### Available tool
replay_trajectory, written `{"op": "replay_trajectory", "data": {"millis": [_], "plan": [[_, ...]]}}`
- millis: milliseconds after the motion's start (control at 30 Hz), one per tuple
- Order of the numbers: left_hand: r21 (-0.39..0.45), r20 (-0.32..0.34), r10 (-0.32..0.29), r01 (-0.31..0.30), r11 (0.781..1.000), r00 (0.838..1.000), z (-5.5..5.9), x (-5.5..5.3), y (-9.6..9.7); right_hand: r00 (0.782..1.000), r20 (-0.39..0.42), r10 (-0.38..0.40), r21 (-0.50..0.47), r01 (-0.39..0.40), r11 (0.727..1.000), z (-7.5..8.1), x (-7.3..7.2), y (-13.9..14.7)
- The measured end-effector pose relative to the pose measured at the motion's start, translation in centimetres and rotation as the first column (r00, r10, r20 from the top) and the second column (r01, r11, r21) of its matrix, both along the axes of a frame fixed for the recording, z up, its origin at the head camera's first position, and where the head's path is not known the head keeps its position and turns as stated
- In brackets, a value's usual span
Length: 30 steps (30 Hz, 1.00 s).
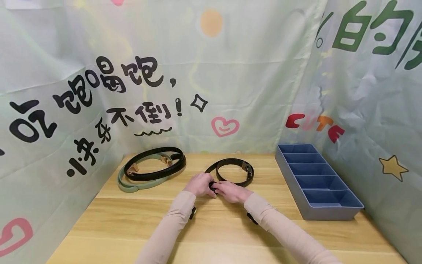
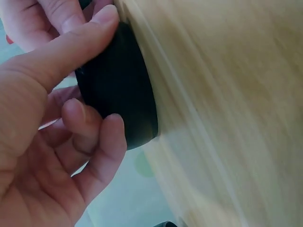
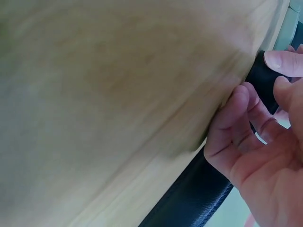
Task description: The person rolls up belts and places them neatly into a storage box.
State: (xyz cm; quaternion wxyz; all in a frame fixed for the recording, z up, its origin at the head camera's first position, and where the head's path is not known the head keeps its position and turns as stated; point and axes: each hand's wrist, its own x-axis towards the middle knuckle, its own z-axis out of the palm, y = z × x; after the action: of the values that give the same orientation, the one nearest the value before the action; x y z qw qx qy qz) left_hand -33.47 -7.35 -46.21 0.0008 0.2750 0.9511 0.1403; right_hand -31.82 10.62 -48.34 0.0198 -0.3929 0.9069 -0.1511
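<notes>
A black belt stands on edge on the wooden table in a loose loop, its dark metal buckle at the right of the loop. In front of that loop, both hands meet at a small rolled portion of black strap. My left hand grips this roll from the left, thumb on top and fingertips along its side. From the right, my right hand pinches the roll between thumb and fingers, close to the tabletop. Part of the strap runs behind the right hand in the right wrist view.
At the back left, another black belt lies looped over a pale green belt, with gold-toned buckles showing. A blue-grey tray with several compartments stands on the right. Printed cloth hangs around the table.
</notes>
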Motion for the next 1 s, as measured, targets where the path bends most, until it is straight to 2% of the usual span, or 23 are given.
{"op": "replay_trajectory", "data": {"millis": [100, 167, 367, 467, 533, 600, 700, 733, 833, 933, 1000], "plan": [[0.004, -0.030, 0.025, -0.025, 1.000, 0.999, -0.20, 0.06, 0.03, 1.000, -0.012, 0.013, -0.020, -0.013, 1.000, -0.17, -0.01, -0.03], [0.005, -0.039, 0.019, -0.019, 1.000, 0.999, -0.40, 0.09, -0.09, 1.000, -0.012, 0.028, -0.039, -0.028, 0.999, -0.22, -0.03, -0.05], [-0.043, -0.017, -0.112, 0.111, 0.993, 0.994, -0.79, 0.21, -0.66, 0.997, -0.010, 0.077, -0.046, -0.078, 0.996, -0.34, -0.14, 0.24], [-0.038, -0.003, -0.145, 0.145, 0.989, 0.989, -0.46, 0.19, -0.70, 0.997, -0.011, 0.080, -0.062, -0.080, 0.995, -0.22, -0.27, 0.34], [-0.036, -0.010, -0.125, 0.125, 0.992, 0.992, -0.20, 0.19, -0.64, 0.997, -0.007, 0.072, -0.083, -0.072, 0.994, -0.08, -0.34, 0.28], [-0.046, -0.032, -0.082, 0.080, 0.996, 0.996, -0.07, 0.21, -0.55, 0.997, 0.007, 0.074, -0.116, -0.073, 0.991, 0.04, -0.37, 0.11], [-0.083, -0.076, -0.025, 0.018, 0.996, 0.997, -0.17, 0.33, -0.51, 0.996, 0.027, 0.086, -0.133, -0.082, 0.988, 0.09, -0.33, -0.20], [-0.092, -0.080, -0.024, 0.016, 0.996, 0.996, -0.25, 0.36, -0.52, 0.996, 0.032, 0.088, -0.138, -0.083, 0.987, 0.05, -0.31, -0.25], [-0.106, -0.076, -0.081, 0.073, 0.992, 0.994, -0.44, 0.30, -0.64, 0.996, 0.025, 0.086, -0.129, -0.083, 0.988, -0.11, -0.35, -0.26], [-0.099, -0.031, -0.142, 0.139, 0.985, 0.989, -0.23, 0.15, -0.82, 0.997, 0.011, 0.082, -0.136, -0.080, 0.988, -0.25, -0.53, -0.05], [-0.084, -0.005, -0.142, 0.141, 0.986, 0.990, 0.05, 0.03, -0.95, 0.997, 0.040, 0.066, -0.162, -0.059, 0.985, -0.19, -0.64, 0.14]]}}
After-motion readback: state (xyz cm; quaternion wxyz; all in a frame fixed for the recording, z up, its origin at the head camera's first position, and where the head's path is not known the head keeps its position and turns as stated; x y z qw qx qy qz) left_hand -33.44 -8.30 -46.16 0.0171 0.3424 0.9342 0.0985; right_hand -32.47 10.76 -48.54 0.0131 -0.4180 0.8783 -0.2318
